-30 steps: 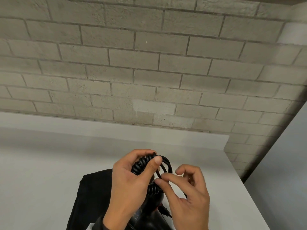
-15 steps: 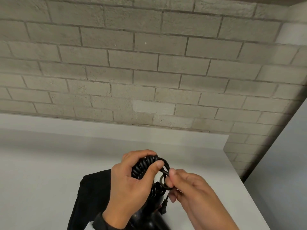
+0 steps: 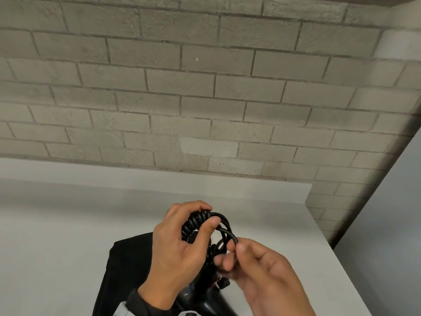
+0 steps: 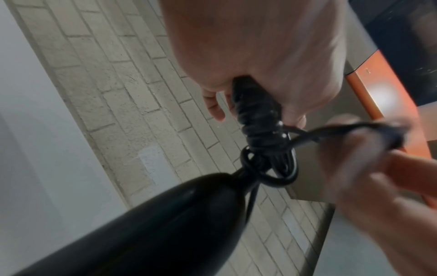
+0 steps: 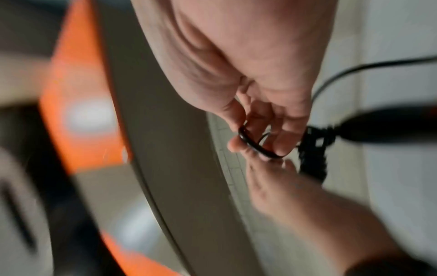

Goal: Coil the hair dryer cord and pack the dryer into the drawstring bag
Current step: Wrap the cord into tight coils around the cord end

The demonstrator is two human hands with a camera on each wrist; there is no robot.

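A black hair dryer (image 3: 205, 299) hangs low at the bottom of the head view, its handle (image 4: 165, 220) large and dark in the left wrist view. My left hand (image 3: 182, 249) grips the bunched spiral cord (image 3: 196, 224) above it, thumb pressed across the coils. My right hand (image 3: 257, 265) pinches a loose loop of the cord (image 3: 227, 233) just to the right; the same loop (image 5: 257, 143) shows between its fingertips in the right wrist view. The black drawstring bag (image 3: 127, 265) lies flat on the table under the hands.
The white table (image 3: 68, 224) runs back to a grey brick wall (image 3: 205, 99); its right edge drops off near a grey panel (image 3: 387, 224). An orange and grey object (image 4: 387, 93) appears blurred in both wrist views.
My right hand has drawn the loose cord loop a little right and down from the bundle, its fingers now hooked through it. My left hand keeps its hold on the coils.
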